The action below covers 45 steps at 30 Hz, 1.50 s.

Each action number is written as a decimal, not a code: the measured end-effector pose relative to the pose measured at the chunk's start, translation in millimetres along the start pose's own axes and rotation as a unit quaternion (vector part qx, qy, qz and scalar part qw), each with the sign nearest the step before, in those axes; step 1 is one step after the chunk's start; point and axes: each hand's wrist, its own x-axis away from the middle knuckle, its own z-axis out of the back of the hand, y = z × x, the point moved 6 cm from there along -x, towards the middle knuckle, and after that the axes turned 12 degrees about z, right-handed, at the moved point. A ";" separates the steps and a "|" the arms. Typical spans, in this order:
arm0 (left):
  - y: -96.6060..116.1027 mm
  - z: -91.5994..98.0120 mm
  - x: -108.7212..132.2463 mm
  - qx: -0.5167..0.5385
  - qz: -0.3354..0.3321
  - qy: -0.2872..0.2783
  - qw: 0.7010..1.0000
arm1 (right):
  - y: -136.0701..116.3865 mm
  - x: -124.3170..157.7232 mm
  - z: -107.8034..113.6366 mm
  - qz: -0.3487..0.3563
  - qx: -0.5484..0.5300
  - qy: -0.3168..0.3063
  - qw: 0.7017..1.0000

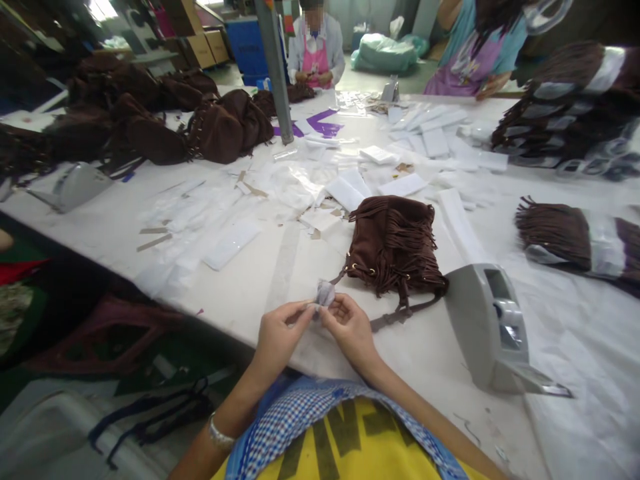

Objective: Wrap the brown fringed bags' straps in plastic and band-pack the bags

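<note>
My left hand (283, 333) and my right hand (351, 331) meet at the table's near edge, thumbs and forefingers pinched together. Between them is a small crumpled piece of pale grey wrapping (326, 293), which seems to surround part of a strap. Just beyond my fingers lies a dark brown fringed handbag (393, 247) with gold-coloured eyelets. Its strap (395, 319) loops along the table beside my right hand. What exactly sits inside the wrapping is hidden by my fingers.
A grey tape dispenser (490, 327) stands to the right. Wrapped fringed bundles (597, 240) lie beyond it. Brown bags (230, 127) are heaped at the far left, near a metal post (277, 73). Paper scraps (345, 190) litter the middle. Two people work across the table.
</note>
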 end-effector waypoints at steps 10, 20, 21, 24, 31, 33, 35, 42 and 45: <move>8.7 -8.1 9.3 -0.101 -0.036 0.103 0.989 | 4.5 2.4 5.7 0.020 0.048 0.033 0.998; 8.9 -37.6 16.8 -0.182 -0.116 0.095 0.972 | 4.0 -4.5 8.0 0.031 0.036 0.101 0.994; 6.8 -41.4 17.9 -0.177 -0.121 0.079 0.974 | 4.2 -4.8 8.0 0.033 0.031 0.104 0.994; 0.7 -49.1 19.9 -0.171 -0.127 0.056 0.975 | 3.5 -4.0 4.6 0.042 -0.003 0.093 0.995; 2.6 -39.3 13.9 -0.116 -0.130 0.012 0.985 | -1.7 -3.6 6.0 0.018 -0.060 0.093 0.994; 2.5 -28.7 5.3 -0.068 -0.091 -0.020 0.993 | -1.8 -4.1 9.7 -0.005 -0.070 0.091 0.993; -0.5 -18.2 -6.4 -0.014 -0.031 -0.048 0.998 | -1.6 -3.1 10.4 -0.030 -0.081 0.074 0.994; -8.3 -17.3 -26.5 0.126 0.047 -0.174 0.976 | -13.3 -0.1 5.0 -0.032 -0.105 0.042 0.993; -17.4 -22.8 -25.5 0.168 0.089 -0.192 0.963 | -15.0 -1.1 5.2 -0.030 -0.112 0.064 0.991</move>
